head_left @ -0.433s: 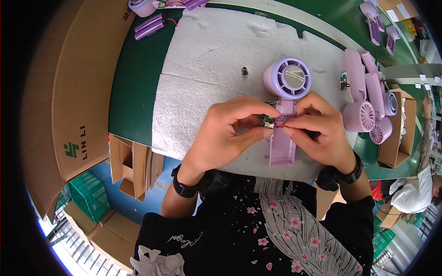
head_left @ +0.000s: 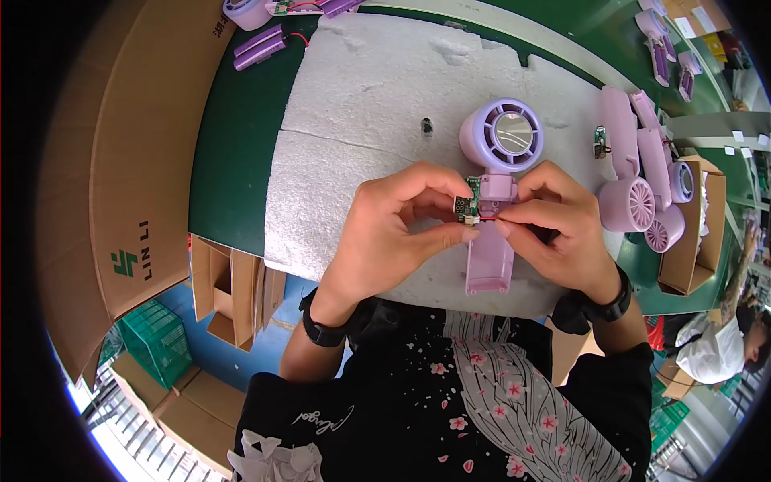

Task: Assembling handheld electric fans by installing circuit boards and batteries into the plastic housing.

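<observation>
A small green circuit board (head_left: 466, 202) with a dark display sits between the thumb and fingers of my left hand (head_left: 393, 225). Opposite it, my right hand (head_left: 562, 229) pinches thin red and black wires (head_left: 490, 218), whose end meets the white connector (head_left: 471, 219) at the board's lower edge. Whether the plug is fully seated I cannot tell. Beneath both hands lies a purple handheld fan (head_left: 475, 140), its round head away from me and its hollow handle shell (head_left: 490, 261) toward me. My fingers cover part of the handle.
A white foam sheet (head_left: 353, 104) lies under the fan on a green table (head_left: 229, 153). Several pink fan parts (head_left: 626, 201) lie at the right beside a cardboard box (head_left: 695, 249). Purple battery cells (head_left: 259, 48) are at far left. A tall carton (head_left: 144, 161) borders the left side.
The board has tilted in my left fingers, so its display face now shows. The handle shell has shifted slightly left. My right hand stays nearly still on the wires.
</observation>
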{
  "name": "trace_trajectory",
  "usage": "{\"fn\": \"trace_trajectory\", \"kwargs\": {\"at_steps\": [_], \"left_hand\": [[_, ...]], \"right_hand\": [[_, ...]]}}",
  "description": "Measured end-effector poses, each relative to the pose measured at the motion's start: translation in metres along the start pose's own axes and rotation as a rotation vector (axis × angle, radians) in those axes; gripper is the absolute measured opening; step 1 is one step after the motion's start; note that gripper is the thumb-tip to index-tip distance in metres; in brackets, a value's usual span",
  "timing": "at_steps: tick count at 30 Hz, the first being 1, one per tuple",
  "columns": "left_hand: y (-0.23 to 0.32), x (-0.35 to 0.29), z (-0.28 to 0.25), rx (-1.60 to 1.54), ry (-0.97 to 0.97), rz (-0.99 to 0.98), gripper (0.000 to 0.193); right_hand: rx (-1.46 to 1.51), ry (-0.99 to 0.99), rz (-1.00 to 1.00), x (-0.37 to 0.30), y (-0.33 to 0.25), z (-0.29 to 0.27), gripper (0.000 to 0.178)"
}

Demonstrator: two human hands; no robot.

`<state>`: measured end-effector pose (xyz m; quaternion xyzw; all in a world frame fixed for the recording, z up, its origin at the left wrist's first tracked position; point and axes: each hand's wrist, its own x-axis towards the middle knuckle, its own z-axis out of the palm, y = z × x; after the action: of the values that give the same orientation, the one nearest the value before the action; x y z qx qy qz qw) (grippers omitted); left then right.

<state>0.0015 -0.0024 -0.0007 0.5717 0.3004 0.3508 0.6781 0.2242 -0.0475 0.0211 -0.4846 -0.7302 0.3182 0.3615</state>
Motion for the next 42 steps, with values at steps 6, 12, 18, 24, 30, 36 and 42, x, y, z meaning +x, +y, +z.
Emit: {"fn": "trace_trajectory", "kwargs": {"at_steps": [6,12,18,24,30,36,42], "left_hand": [[-0.005,-0.002,0.001,0.035,0.029,0.041,0.037],[0.002,0.000,0.001,0.180,0.005,0.088,0.039],[0.002,0.003,0.003,0.454,0.011,0.320,0.047],[0.002,0.002,0.008,0.427,0.061,0.276,0.046],[0.001,0.003,0.007,0.422,0.102,0.260,0.042],[0.002,0.002,0.008,0.470,0.111,0.280,0.035],[0.003,0.000,0.008,0.509,0.100,0.289,0.032]], "right_hand": [[-0.068,0.040,-0.093,0.001,0.001,0.003,0.015],[-0.142,0.020,-0.163,0.003,-0.001,0.001,0.014],[-0.197,-0.001,-0.188,0.002,-0.001,0.001,0.023],[-0.154,0.178,-0.064,0.004,-0.012,0.013,0.037],[-0.246,0.153,-0.128,0.005,-0.010,0.011,0.045],[-0.231,0.158,-0.115,0.005,-0.008,0.010,0.047],[-0.254,0.170,-0.122,0.005,-0.010,0.011,0.044]]}}
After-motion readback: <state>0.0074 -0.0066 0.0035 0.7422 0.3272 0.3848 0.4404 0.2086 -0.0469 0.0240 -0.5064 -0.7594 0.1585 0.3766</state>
